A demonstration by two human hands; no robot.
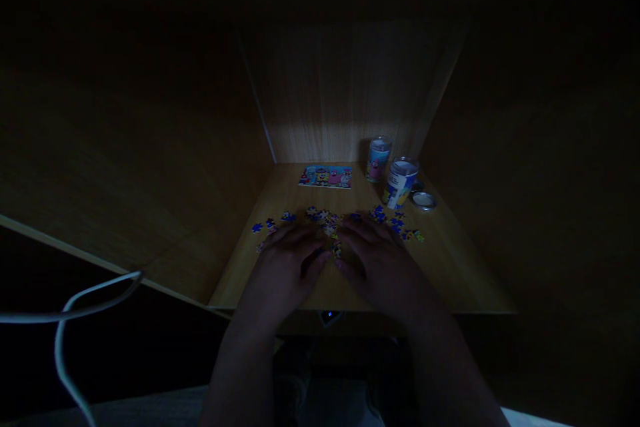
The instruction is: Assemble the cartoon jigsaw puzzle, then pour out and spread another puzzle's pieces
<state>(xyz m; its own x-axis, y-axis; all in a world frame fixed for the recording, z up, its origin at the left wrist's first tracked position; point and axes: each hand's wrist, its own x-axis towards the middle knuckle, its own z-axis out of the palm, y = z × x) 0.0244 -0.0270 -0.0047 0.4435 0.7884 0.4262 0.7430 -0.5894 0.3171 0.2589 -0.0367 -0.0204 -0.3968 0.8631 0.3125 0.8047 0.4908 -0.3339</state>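
Loose jigsaw puzzle pieces [329, 219], many of them blue, lie scattered in a band across the wooden desk [450, 267]. Over the left part of the band rests my left hand [286, 260], palm down with its fingers spread among the pieces. Mirroring it on the right, my right hand [376, 255] lies over more pieces, its fingers apart as well. The thumbs point toward each other with a small gap between them. Some pieces are hidden under both hands. I see nothing gripped in either hand. The scene is very dark.
Behind the pieces lies a colourful cartoon picture card [326, 176]. At the back right stand a clear-lidded can [377, 162] and a larger can [399, 184], beside a round metal lid [424, 200]. Wooden panels enclose the desk. A white cable [63, 340] hangs at left.
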